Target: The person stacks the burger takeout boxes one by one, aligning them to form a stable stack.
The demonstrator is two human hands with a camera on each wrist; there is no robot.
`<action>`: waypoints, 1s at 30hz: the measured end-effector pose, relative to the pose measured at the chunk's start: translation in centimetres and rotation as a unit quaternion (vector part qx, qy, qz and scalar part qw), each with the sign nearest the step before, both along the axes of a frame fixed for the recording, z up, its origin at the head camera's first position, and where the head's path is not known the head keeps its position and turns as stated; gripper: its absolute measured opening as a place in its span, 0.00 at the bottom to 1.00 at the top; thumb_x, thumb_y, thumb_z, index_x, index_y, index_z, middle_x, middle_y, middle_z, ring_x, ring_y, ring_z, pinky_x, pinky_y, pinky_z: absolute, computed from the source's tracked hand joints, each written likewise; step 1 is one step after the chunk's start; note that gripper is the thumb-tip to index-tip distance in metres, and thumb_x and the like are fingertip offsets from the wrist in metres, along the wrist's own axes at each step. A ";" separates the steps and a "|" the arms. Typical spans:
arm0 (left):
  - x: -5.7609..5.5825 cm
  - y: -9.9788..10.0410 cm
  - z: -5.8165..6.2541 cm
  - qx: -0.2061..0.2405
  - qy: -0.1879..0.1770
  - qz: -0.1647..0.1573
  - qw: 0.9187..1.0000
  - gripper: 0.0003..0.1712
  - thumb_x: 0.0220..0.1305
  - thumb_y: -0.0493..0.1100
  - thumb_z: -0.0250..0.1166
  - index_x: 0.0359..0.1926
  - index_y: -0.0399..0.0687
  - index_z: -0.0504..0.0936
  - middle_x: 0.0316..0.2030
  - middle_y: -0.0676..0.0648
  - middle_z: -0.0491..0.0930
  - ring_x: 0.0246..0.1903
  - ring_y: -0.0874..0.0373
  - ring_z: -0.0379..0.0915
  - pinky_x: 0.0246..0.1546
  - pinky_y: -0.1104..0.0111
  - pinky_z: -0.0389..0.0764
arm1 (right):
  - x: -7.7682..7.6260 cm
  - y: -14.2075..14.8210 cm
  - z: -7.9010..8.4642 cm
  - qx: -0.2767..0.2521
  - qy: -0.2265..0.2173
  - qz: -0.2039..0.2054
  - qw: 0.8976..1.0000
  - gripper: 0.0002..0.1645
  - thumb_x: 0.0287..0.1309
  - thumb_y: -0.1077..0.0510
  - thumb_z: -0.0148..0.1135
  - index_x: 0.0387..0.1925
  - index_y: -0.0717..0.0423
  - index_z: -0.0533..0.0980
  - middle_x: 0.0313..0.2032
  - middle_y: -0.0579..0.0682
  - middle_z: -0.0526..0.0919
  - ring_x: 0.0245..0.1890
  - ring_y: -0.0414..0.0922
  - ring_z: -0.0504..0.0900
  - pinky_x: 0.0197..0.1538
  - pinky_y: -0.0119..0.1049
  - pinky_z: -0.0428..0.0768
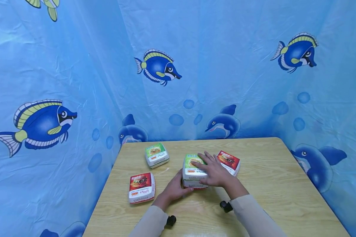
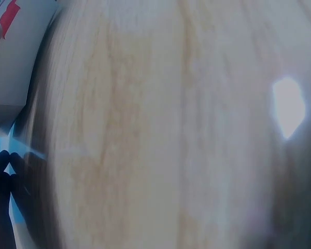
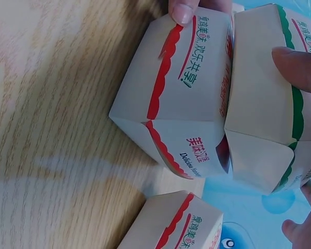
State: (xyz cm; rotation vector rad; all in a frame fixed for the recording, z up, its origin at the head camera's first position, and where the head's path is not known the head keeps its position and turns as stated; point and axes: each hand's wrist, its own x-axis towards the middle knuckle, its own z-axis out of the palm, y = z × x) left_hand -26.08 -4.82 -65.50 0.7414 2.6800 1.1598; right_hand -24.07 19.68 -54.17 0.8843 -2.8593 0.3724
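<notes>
left hand (image 1: pixel 174 189): thumb and fingers gripping red-trimmed cardboard burger box (image 3: pixel 181 78) on wood-grain table (image 1: pixel 273 174) | right hand (image 1: pixel 215 171): fingers spread wide, gripping green-trimmed burger box (image 3: pixel 262 83) stacked atop | lower lid hidden

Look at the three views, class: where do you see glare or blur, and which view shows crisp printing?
Left wrist: a hard white glare patch sits on the tabletop, whose grain looks soft; head: fairly even light, a soft sheen on the blue curtain; right wrist: crisp lettering on the red-trimmed box.
</notes>
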 end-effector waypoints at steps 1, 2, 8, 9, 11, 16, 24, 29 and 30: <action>-0.1 0.0 -0.1 0.002 0.002 -0.001 1.000 0.61 0.49 0.75 0.66 0.76 0.65 0.46 0.70 0.56 0.58 0.67 0.60 0.55 0.66 0.59 0.60 | 0.0 0.0 0.0 0.001 -0.001 0.000 1.000 0.49 0.47 0.35 0.69 0.72 0.32 0.62 0.73 0.54 0.55 0.73 0.61 0.46 0.64 0.69 0.51; -0.1 0.1 -0.1 0.003 0.003 -0.002 1.000 0.61 0.48 0.75 0.66 0.76 0.65 0.46 0.70 0.57 0.58 0.67 0.60 0.55 0.66 0.59 0.60 | 0.0 0.1 0.0 0.002 -0.001 0.000 1.000 0.49 0.47 0.36 0.69 0.72 0.32 0.62 0.73 0.54 0.56 0.73 0.61 0.46 0.64 0.70 0.52; -0.1 0.4 -0.2 0.003 -0.001 0.002 1.000 0.62 0.48 0.76 0.65 0.76 0.64 0.45 0.71 0.57 0.56 0.68 0.60 0.54 0.66 0.58 0.60 | -0.2 0.4 -0.1 0.011 0.004 -0.001 1.000 0.50 0.47 0.36 0.69 0.72 0.31 0.61 0.73 0.52 0.55 0.73 0.60 0.45 0.65 0.69 0.51; -0.1 0.4 -0.2 0.002 -0.002 0.003 1.000 0.62 0.48 0.76 0.65 0.76 0.64 0.45 0.71 0.57 0.56 0.68 0.60 0.54 0.66 0.58 0.60 | -0.2 0.4 -0.1 0.011 0.004 -0.001 1.000 0.50 0.47 0.36 0.69 0.72 0.31 0.61 0.74 0.52 0.55 0.73 0.60 0.45 0.65 0.68 0.50; 0.0 0.4 -0.2 -0.002 0.000 0.006 1.000 0.62 0.48 0.76 0.65 0.76 0.63 0.46 0.71 0.56 0.56 0.68 0.59 0.54 0.66 0.58 0.60 | -0.2 0.5 -0.2 0.009 0.006 0.001 1.000 0.50 0.47 0.37 0.69 0.73 0.32 0.60 0.73 0.51 0.55 0.73 0.60 0.45 0.65 0.68 0.50; 0.0 0.5 -0.1 -0.010 0.009 0.010 1.000 0.64 0.46 0.77 0.65 0.77 0.59 0.45 0.71 0.53 0.57 0.68 0.57 0.55 0.66 0.58 0.60 | -0.2 0.6 -0.3 0.005 0.008 0.004 1.000 0.53 0.47 0.34 0.69 0.74 0.33 0.57 0.74 0.51 0.55 0.73 0.60 0.45 0.66 0.68 0.49; -0.1 0.5 -0.2 -0.010 0.017 0.011 1.000 0.65 0.46 0.78 0.64 0.77 0.59 0.45 0.72 0.52 0.56 0.69 0.56 0.54 0.66 0.56 0.60 | 0.0 0.9 -0.3 -0.014 0.001 -0.006 1.000 0.56 0.46 0.35 0.71 0.74 0.35 0.57 0.74 0.52 0.54 0.73 0.59 0.45 0.66 0.67 0.48; 0.6 0.0 0.0 -0.025 -0.010 0.029 0.999 0.68 0.46 0.77 0.65 0.77 0.52 0.44 0.74 0.48 0.52 0.70 0.51 0.51 0.66 0.53 0.59 | 0.3 1.2 0.0 -0.049 0.005 -0.018 0.999 0.60 0.45 0.32 0.70 0.76 0.40 0.54 0.73 0.54 0.55 0.73 0.58 0.47 0.66 0.66 0.51; 0.8 -0.2 0.0 -0.032 -0.020 0.037 0.999 0.69 0.46 0.77 0.65 0.78 0.51 0.44 0.74 0.47 0.51 0.71 0.50 0.50 0.66 0.52 0.59 | 0.4 1.4 0.1 -0.061 0.006 -0.021 0.998 0.60 0.45 0.31 0.70 0.76 0.41 0.54 0.73 0.54 0.55 0.73 0.59 0.48 0.66 0.66 0.52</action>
